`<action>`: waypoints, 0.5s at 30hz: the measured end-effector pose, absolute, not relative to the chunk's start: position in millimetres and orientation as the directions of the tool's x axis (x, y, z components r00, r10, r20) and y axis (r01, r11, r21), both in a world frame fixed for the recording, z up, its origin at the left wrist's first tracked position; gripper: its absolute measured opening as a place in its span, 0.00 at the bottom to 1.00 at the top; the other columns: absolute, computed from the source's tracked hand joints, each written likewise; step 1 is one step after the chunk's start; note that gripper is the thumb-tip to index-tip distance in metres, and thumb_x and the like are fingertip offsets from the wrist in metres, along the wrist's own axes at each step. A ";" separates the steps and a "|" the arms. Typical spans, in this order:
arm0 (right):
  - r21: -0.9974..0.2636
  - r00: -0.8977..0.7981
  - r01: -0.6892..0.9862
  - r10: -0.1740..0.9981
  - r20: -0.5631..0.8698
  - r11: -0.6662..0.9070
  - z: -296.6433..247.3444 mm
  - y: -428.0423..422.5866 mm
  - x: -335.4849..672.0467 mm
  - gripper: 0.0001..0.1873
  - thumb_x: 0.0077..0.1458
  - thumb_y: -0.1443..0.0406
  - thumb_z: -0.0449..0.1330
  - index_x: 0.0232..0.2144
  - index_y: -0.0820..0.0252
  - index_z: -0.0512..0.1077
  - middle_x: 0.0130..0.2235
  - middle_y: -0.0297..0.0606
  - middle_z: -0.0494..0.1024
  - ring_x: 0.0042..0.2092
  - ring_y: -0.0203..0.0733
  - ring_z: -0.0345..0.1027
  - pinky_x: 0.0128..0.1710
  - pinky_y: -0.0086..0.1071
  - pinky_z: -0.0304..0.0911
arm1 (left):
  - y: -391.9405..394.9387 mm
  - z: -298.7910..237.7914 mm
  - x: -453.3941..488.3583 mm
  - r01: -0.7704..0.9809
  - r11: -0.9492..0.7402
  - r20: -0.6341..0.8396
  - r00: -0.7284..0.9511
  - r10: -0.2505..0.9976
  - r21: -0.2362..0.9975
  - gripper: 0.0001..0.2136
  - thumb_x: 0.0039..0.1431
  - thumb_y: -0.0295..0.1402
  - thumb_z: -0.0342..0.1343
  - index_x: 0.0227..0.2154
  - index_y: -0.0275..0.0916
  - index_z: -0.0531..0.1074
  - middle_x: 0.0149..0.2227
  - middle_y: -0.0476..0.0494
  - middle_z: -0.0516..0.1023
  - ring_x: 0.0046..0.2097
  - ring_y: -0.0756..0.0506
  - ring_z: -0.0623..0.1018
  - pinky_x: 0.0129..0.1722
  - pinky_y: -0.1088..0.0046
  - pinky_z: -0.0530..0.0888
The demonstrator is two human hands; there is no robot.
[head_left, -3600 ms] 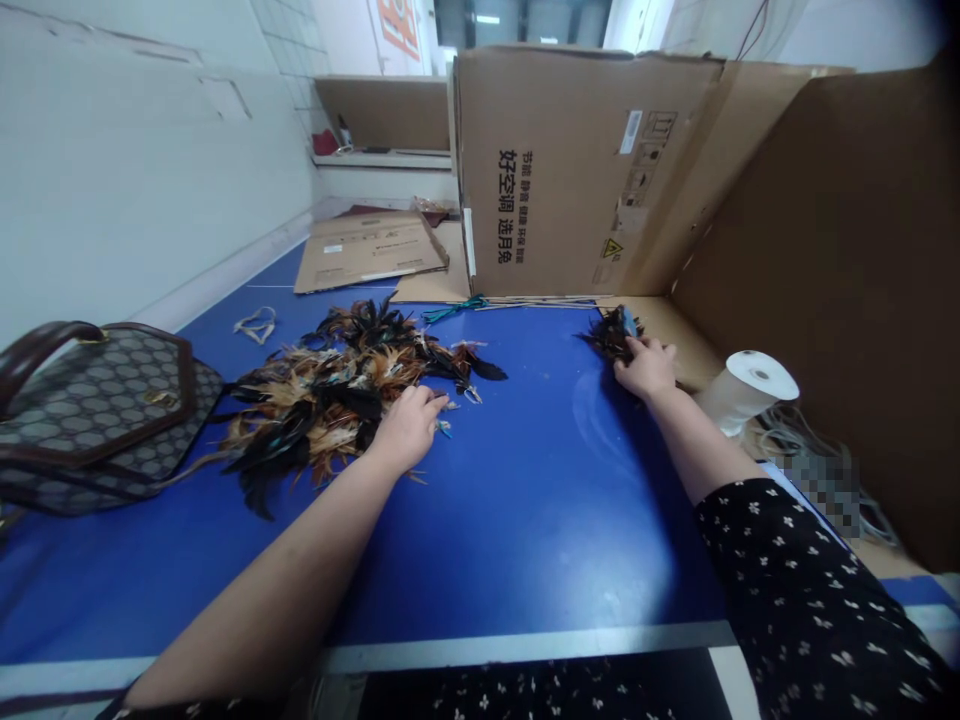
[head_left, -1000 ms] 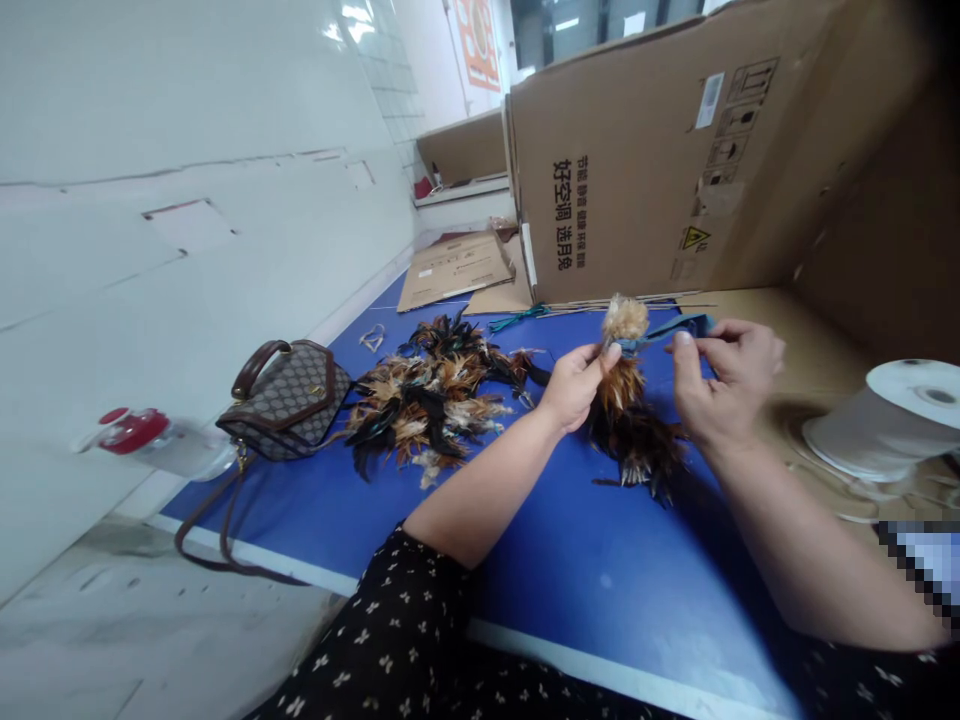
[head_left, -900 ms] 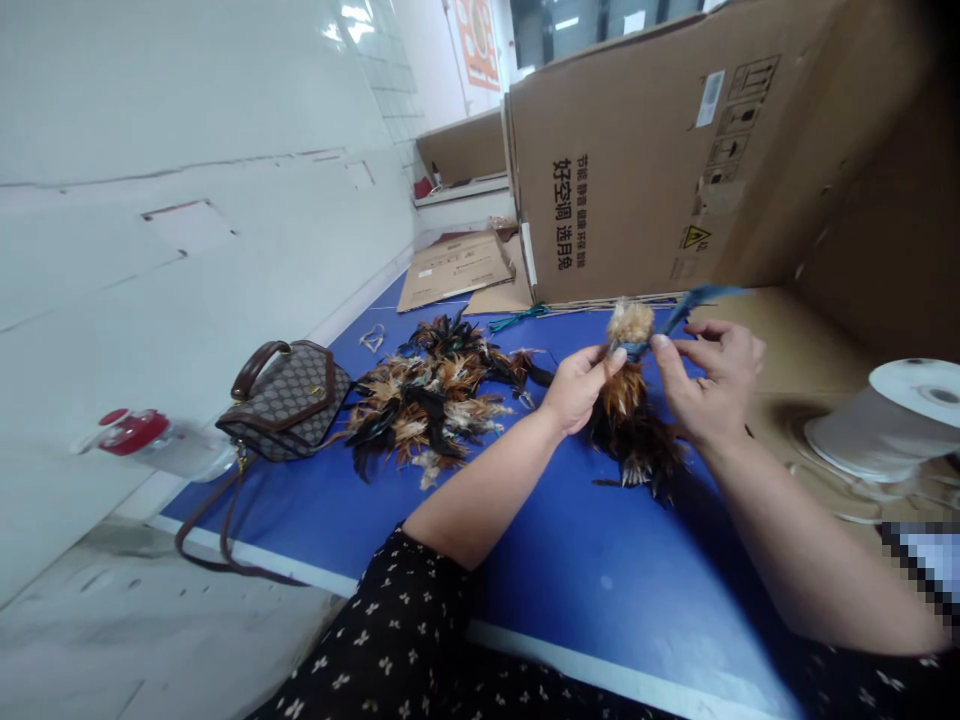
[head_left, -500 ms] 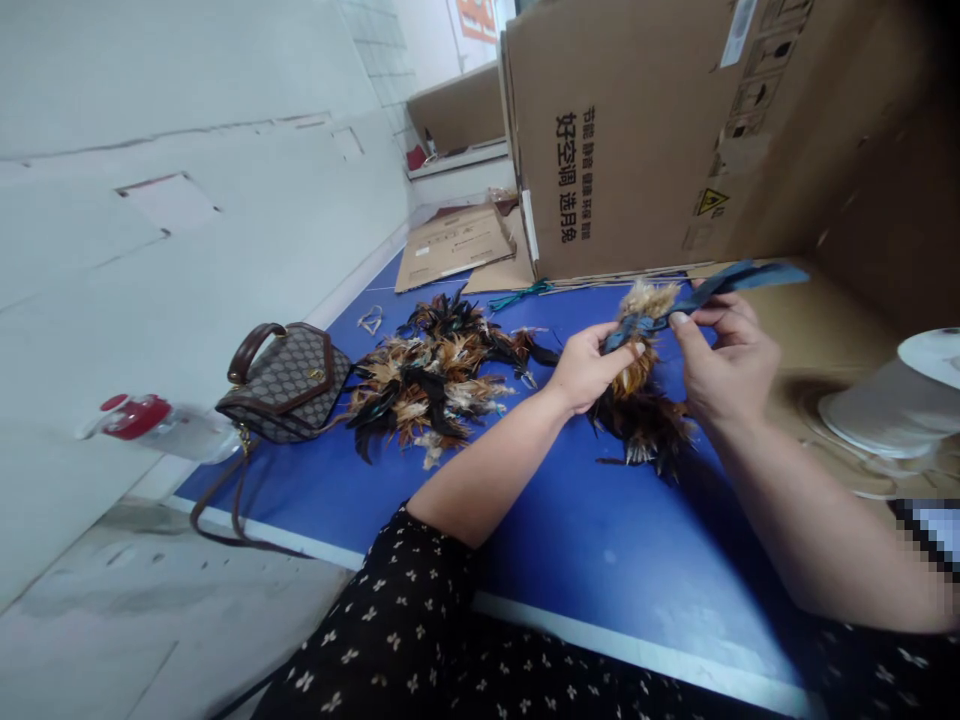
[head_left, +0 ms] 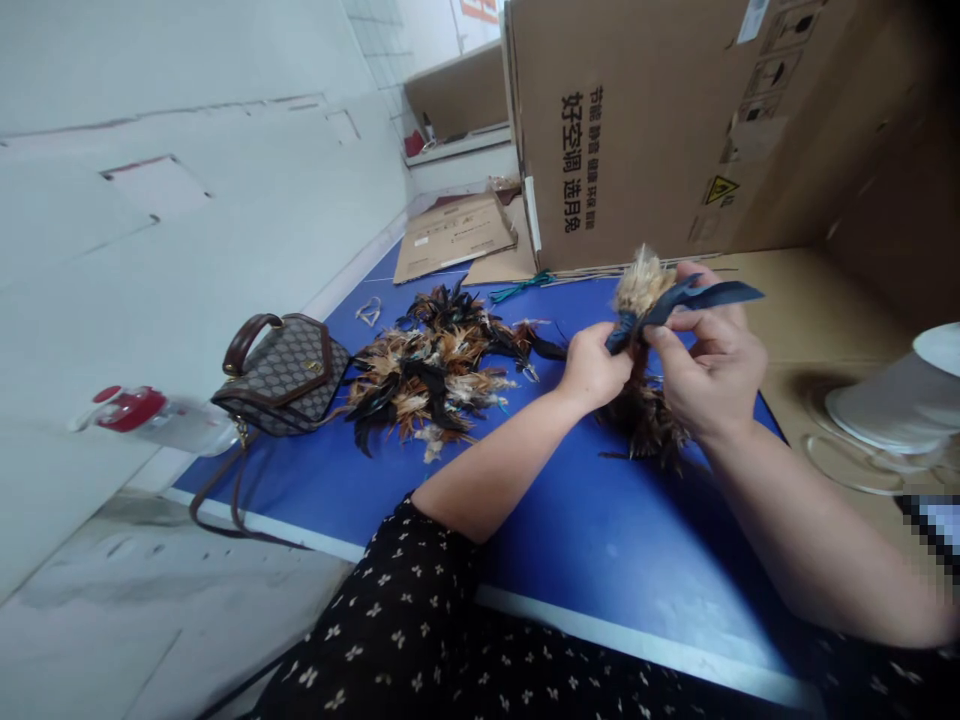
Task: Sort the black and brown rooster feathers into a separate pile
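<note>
My left hand [head_left: 592, 368] is closed around the stem of a small bundle of brown and black feathers [head_left: 645, 420] held just above the blue table [head_left: 525, 520]. The bundle's fluffy tan top [head_left: 639, 280] sticks up between my hands. My right hand [head_left: 712, 370] pinches a dark blue strip [head_left: 701, 296] that runs round the bundle's neck and trails off to the right. Left of my hands, a loose heap of feathers [head_left: 431, 365] lies on the table.
A brown patterned handbag [head_left: 281, 375] sits at the table's left edge beside a red-capped bottle [head_left: 154, 420]. A large upright cardboard box [head_left: 652, 130] stands behind, flat cardboard [head_left: 454, 235] lies beyond, thin sticks [head_left: 600, 272] lie at its foot. A white spool [head_left: 900, 400] stands at right.
My hands left the heap and the far bundle and came together on one feather bundle. Over the last second the blue strip has been drawn round its neck and the bundle lifted slightly.
</note>
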State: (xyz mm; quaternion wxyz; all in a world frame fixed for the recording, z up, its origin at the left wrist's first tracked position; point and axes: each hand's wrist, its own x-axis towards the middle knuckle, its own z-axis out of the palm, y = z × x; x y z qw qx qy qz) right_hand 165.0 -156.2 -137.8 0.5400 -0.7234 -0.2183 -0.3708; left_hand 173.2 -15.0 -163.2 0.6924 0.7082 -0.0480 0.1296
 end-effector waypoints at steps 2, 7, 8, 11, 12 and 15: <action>-0.623 0.615 0.711 -0.140 0.776 -0.325 -140.1 -158.9 171.1 0.12 0.71 0.54 0.67 0.36 0.52 0.78 0.54 0.47 0.83 0.66 0.59 0.74 0.70 0.59 0.68 | -16.1 -163.3 172.0 -0.200 0.001 0.199 0.975 0.102 0.980 0.10 0.57 0.33 0.74 0.30 0.37 0.78 0.27 0.52 0.75 0.30 0.52 0.68 0.34 0.73 0.67; -0.594 0.569 0.683 -0.201 0.797 -0.425 -141.5 -175.3 185.8 0.11 0.70 0.56 0.65 0.42 0.56 0.81 0.50 0.46 0.84 0.55 0.53 0.79 0.62 0.50 0.74 | -17.7 -157.7 168.7 -0.044 0.147 0.029 0.995 0.100 0.988 0.19 0.53 0.44 0.79 0.30 0.36 0.79 0.27 0.51 0.76 0.28 0.52 0.71 0.32 0.74 0.69; -0.579 0.574 0.680 -0.164 0.802 -0.450 -141.7 -177.7 186.4 0.10 0.70 0.56 0.65 0.41 0.55 0.81 0.45 0.43 0.85 0.50 0.52 0.80 0.58 0.49 0.76 | -18.1 -155.8 167.5 -0.027 0.168 0.012 0.996 0.090 0.985 0.21 0.51 0.46 0.80 0.30 0.36 0.79 0.27 0.50 0.78 0.28 0.52 0.73 0.32 0.74 0.70; -0.525 0.606 0.682 -0.007 0.795 -0.510 -144.8 -180.3 186.5 0.10 0.71 0.55 0.65 0.39 0.50 0.82 0.40 0.39 0.83 0.44 0.52 0.78 0.55 0.49 0.75 | -19.5 -150.5 163.7 -0.001 0.214 -0.011 0.999 0.053 0.977 0.25 0.48 0.51 0.81 0.31 0.35 0.78 0.27 0.47 0.80 0.28 0.50 0.76 0.32 0.72 0.74; -0.498 0.606 0.684 0.036 0.794 -0.533 -146.6 -180.3 186.8 0.10 0.71 0.55 0.64 0.39 0.49 0.83 0.40 0.39 0.83 0.45 0.52 0.78 0.55 0.50 0.75 | -20.1 -149.3 162.5 0.001 0.221 -0.011 0.999 0.042 0.975 0.26 0.48 0.52 0.81 0.31 0.35 0.78 0.27 0.46 0.80 0.28 0.50 0.76 0.31 0.71 0.75; -0.403 0.586 0.692 0.139 0.798 -0.599 -151.7 -180.9 189.1 0.12 0.72 0.55 0.63 0.40 0.49 0.84 0.42 0.40 0.83 0.47 0.54 0.77 0.55 0.50 0.73 | -21.9 -147.9 159.5 0.007 0.196 -0.013 1.000 0.026 0.981 0.25 0.52 0.51 0.80 0.31 0.35 0.76 0.26 0.46 0.79 0.26 0.49 0.77 0.31 0.69 0.79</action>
